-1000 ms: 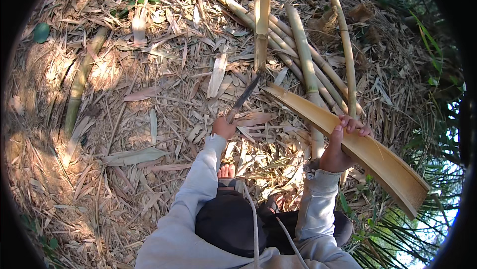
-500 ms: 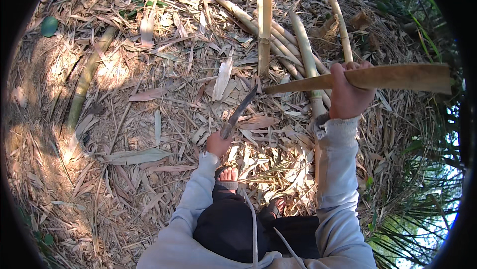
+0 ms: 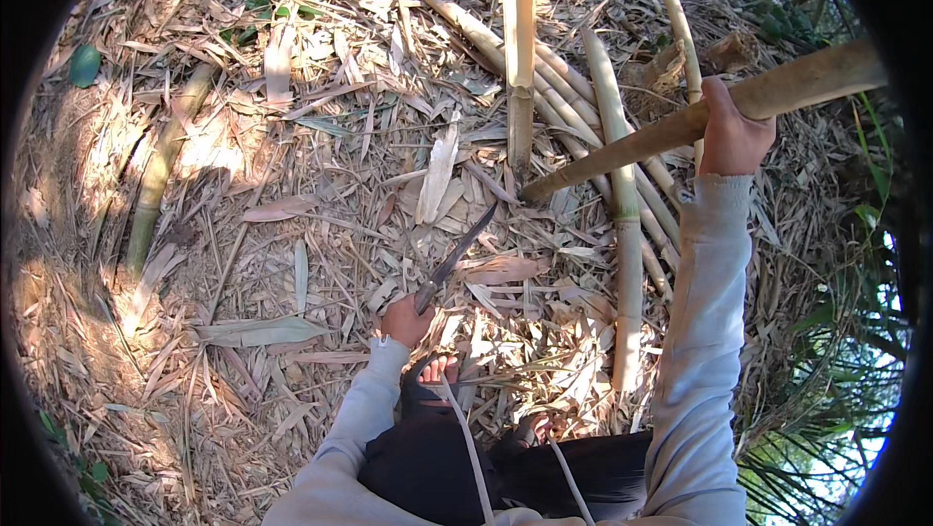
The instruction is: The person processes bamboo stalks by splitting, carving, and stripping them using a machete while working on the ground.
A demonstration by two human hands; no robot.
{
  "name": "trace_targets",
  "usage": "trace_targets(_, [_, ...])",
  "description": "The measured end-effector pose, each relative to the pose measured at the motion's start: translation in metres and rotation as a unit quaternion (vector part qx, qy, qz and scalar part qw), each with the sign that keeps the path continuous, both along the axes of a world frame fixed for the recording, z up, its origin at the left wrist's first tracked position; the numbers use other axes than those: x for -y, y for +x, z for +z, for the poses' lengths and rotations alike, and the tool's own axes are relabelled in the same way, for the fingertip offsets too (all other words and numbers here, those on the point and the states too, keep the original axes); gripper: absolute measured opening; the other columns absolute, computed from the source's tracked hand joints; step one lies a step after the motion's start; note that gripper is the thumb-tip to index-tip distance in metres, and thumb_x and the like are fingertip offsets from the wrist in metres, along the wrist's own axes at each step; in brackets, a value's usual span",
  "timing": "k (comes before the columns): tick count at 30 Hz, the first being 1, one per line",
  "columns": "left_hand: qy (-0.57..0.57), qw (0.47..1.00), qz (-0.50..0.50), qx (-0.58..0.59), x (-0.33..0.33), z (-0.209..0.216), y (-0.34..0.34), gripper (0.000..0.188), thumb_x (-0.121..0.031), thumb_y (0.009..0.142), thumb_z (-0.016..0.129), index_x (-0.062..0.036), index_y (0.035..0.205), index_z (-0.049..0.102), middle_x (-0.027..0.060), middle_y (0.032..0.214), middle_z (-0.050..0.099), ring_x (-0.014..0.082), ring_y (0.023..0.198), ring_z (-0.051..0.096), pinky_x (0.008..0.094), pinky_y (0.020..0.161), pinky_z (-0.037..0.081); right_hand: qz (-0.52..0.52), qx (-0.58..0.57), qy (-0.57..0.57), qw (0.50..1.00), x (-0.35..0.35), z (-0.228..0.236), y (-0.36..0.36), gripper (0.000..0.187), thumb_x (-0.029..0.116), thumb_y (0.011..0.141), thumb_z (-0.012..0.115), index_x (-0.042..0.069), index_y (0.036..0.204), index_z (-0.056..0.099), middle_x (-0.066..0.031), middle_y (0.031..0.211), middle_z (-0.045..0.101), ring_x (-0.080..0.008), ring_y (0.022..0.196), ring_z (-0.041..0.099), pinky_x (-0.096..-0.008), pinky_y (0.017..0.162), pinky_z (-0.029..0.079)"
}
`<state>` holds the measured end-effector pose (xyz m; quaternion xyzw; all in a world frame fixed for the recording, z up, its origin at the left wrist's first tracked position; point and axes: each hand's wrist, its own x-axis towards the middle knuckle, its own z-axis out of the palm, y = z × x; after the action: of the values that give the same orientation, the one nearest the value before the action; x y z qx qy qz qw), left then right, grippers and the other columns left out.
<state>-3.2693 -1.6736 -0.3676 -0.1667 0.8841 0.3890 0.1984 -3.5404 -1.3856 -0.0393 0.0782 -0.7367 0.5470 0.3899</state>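
My left hand [image 3: 406, 322] is closed round the handle of a long knife [image 3: 457, 259], its dark, slightly curved blade pointing up and away to the right. Out at the right, my right hand [image 3: 736, 130] grips a length of bamboo [image 3: 622, 149]. That bamboo slants from its narrow end near the middle of the view to a thick end at the right rim. Its narrow end is close to the foot of a pale, split-looking bamboo pole [image 3: 520, 50] that rises upright. The knife tip is just left of that spot, apart from both.
Several bamboo poles [image 3: 564, 103] lie in a loose pile beyond the held piece, with a thicker one [image 3: 627, 264] running toward my feet. Another greenish bamboo piece [image 3: 160, 171] rests at the left. Dry leaves [image 3: 262, 332] cover the ground; green plants [image 3: 826, 409] border the right.
My right hand has moved up and to the right, and its bamboo now slants more steeply, showing its rounded side. My left hand and the knife have drawn slightly back and left.
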Motion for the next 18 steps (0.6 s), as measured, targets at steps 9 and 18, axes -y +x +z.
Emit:
trace_targets(9, [-0.132, 0.938, -0.311, 0.081, -0.016, 0.022, -0.11, 0.064, -0.065, 0.078, 0.064, -0.0023, 0.082, 0.071, 0.0205, 0.073, 0.068, 0.0383, 0.069, 0.066, 0.0458, 0.064, 0.051, 0.02, -0.027, -0.092, 0.995, -0.037, -0.034, 0.057, 0.04, -0.012, 0.077, 0.058, 0.004, 0.108, 0.037, -0.0022, 0.077, 0.046, -0.0136, 0.073, 0.052, -0.034, 0.079, 0.048])
trace_targets(18, [-0.025, 0.887, 0.089, -0.453, -0.148, -0.076, -0.451, 0.058, -0.045, 0.083, 0.073, 0.0026, 0.115, 0.062, 0.0188, 0.096, 0.07, 0.0268, 0.09, 0.067, 0.0364, 0.08, 0.051, 0.014, -0.034, -0.129, 0.991, -0.055, -0.052, 0.015, 0.045, -0.01, 0.072, 0.059, 0.002, 0.111, 0.038, -0.0044, 0.072, 0.052, -0.0108, 0.068, 0.05, -0.0281, 0.075, 0.047])
